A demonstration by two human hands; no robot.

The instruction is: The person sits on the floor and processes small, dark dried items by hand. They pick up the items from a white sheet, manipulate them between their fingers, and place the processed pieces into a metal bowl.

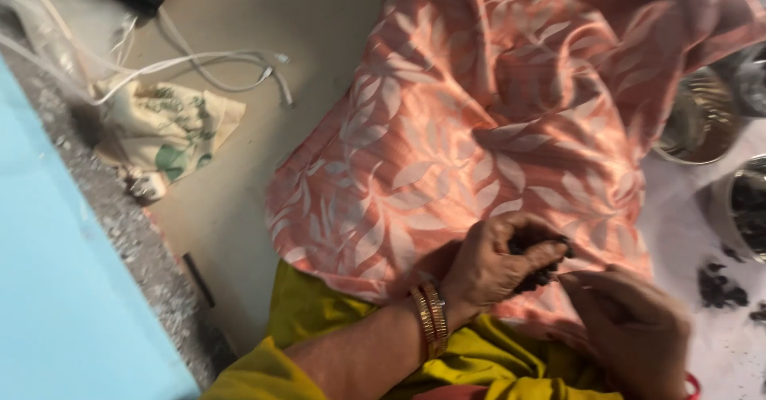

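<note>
Though clutched, dark clump (pixel 536 266) inside left hand (pixel 496 264)

This looks like a home, with someone sitting on the floor to work. A bare beige floor (pixel 239 129) fills the upper middle of the frame, and a speckled stone ledge (pixel 96 200) runs down the left beside a pale blue wall (pixel 56 304). At the upper left lie a small printed cloth bag (pixel 171 133) and loose white cords (pixel 215 65). On the right edge stand two steel bowls (pixel 702 121), the lower one partly cut off, on a white sheet (pixel 678 232) scattered with dark bits (pixel 718 287). A peach cloth with a leaf pattern (pixel 495 129) is spread over the lap in the middle.
</note>
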